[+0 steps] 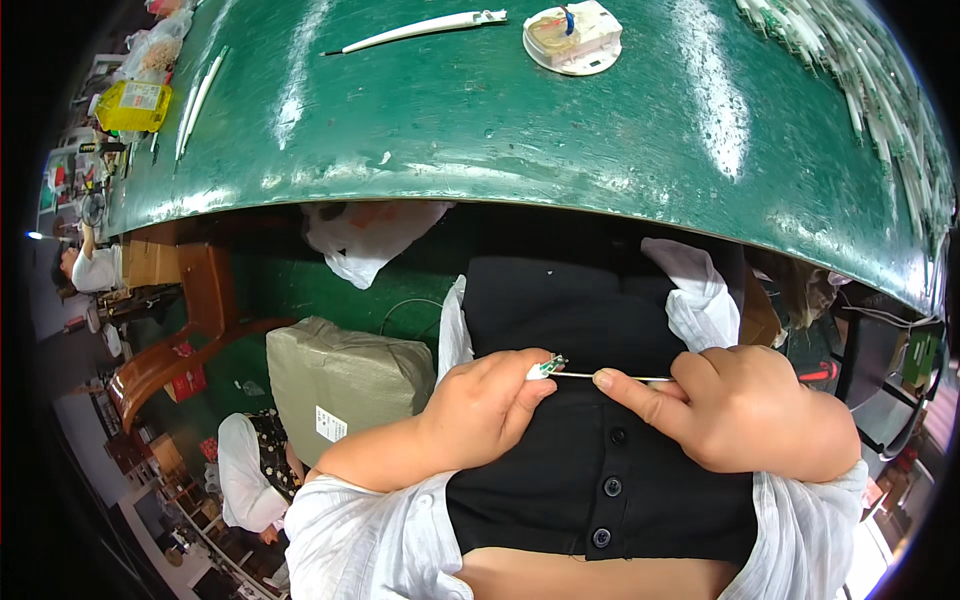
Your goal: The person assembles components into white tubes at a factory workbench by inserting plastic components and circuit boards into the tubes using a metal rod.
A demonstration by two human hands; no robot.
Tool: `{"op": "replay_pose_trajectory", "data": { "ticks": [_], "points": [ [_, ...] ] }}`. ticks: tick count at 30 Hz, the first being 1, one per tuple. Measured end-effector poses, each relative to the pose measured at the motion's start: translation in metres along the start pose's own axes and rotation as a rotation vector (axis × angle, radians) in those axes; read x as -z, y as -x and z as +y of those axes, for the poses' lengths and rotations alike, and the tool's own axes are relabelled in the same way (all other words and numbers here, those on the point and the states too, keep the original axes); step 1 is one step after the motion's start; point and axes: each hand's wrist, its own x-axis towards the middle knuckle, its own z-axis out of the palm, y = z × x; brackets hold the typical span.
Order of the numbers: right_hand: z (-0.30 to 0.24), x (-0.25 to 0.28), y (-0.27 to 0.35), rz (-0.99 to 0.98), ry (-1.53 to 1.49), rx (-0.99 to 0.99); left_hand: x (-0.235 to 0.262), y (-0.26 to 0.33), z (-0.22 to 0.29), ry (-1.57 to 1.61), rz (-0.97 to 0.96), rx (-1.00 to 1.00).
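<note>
Over my lap, my left hand [490, 402] is closed round a small white plastic piece [537, 372] with a green circuit board [551, 365] at its exposed end. Most of that piece is hidden in the fingers. My right hand [735, 405] grips a thin metal rod [578, 375] between thumb and curled fingers, its tip touching or very near the circuit board. The far end of the rod disappears into the hand.
On the green table [420, 120] lie a white pen-like stick [420, 30], a round white device [573, 40] with wires, and a heap of white sticks [870, 80]. A yellow bottle [133, 106] stands left. A wrapped box [345, 385] sits beside me; another person [250, 470] is at lower left.
</note>
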Motion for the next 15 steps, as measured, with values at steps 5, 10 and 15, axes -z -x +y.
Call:
{"op": "replay_pose_trajectory", "data": {
  "ticks": [5, 10, 15],
  "points": [
    [0.002, -0.014, 0.007, -0.037, -0.324, -0.069, -0.002, 0.001, 0.003, 0.022, -0.026, 0.019],
    [0.005, -0.034, 0.016, 0.02, -0.581, -0.111, 0.0, 0.002, 0.005, 0.048, -0.044, 0.037],
    [0.004, -0.044, 0.017, 0.1, -0.797, -0.122, 0.003, 0.002, 0.006, 0.103, -0.073, -0.046]
  ]
}}
